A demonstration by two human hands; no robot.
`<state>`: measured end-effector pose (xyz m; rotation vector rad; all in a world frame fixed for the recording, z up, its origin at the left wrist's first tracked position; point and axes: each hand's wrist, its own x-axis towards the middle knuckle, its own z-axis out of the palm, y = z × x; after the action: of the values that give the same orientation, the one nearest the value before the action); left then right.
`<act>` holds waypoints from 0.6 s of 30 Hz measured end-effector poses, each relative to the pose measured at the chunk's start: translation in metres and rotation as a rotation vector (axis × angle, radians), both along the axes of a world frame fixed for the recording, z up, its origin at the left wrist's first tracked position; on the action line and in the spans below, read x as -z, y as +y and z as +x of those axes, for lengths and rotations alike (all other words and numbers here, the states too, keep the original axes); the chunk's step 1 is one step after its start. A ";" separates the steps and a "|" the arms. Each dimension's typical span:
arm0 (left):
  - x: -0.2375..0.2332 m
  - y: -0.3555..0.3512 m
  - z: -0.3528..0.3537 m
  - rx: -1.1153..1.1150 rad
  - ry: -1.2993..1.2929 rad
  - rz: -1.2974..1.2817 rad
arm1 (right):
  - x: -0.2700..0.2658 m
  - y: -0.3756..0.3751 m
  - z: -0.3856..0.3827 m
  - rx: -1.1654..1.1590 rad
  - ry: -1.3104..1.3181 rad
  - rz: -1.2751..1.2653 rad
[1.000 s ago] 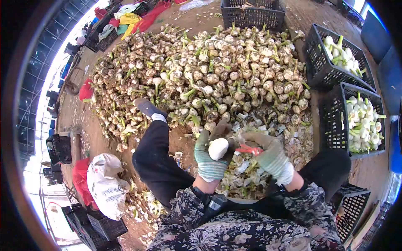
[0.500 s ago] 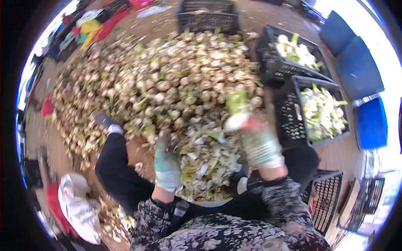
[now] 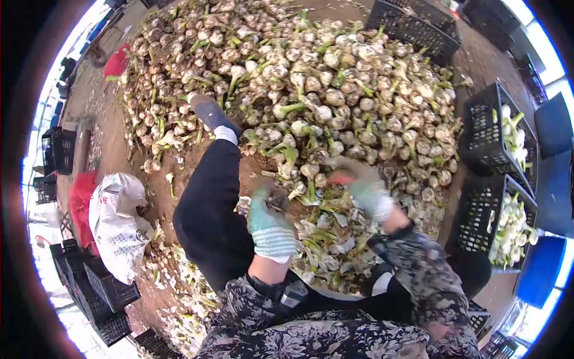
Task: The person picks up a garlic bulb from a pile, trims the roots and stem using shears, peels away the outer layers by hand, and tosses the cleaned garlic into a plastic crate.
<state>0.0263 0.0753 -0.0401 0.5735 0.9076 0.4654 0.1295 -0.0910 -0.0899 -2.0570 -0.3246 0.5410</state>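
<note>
The pile of bulbs (image 3: 287, 90) spreads across the ground in front of you, many with green stems, and the task's bulbs lie in it, right up to both your hands. Your bent left leg (image 3: 209, 221), in black trousers, runs up to the pile's near side. To your right, one black crate (image 3: 484, 125) sits beyond a nearer crate (image 3: 475, 218); both contain cleaner, whiter bulbs, and a blue bin (image 3: 541, 272) stands beside the nearer one. Another black crate (image 3: 412, 30) rests at the pile's far right edge. On your left, a white sack (image 3: 119, 221) lies against a red sack (image 3: 82, 203), with stacked crates (image 3: 89, 293) nearer you. Between your legs lies a heap of peelings and cut stems (image 3: 335, 239). Your left hand (image 3: 271, 224), in a striped green and white glove, is low over the ground beside those scraps, its darkened fingers bent; you can't tell from here whether they grasp anything. Your right hand (image 3: 366, 190), gloved too and blurred, reaches over the pile's near edge, clenched around a red object (image 3: 341, 178); whether it also grasps a bulb can't be told. Your grey shoe (image 3: 210, 113) is against the bulbs, and a dark watch-like device (image 3: 294, 293) sits at your left wrist.
</note>
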 end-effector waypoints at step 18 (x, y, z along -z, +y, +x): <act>-0.007 0.001 -0.011 0.544 0.095 0.078 | -0.046 0.014 0.001 -0.371 -0.126 -0.022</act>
<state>0.0148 0.0762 -0.0331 0.8860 0.7840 -0.0189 0.1303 -0.0774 -0.0441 -2.0659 -0.7876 0.6388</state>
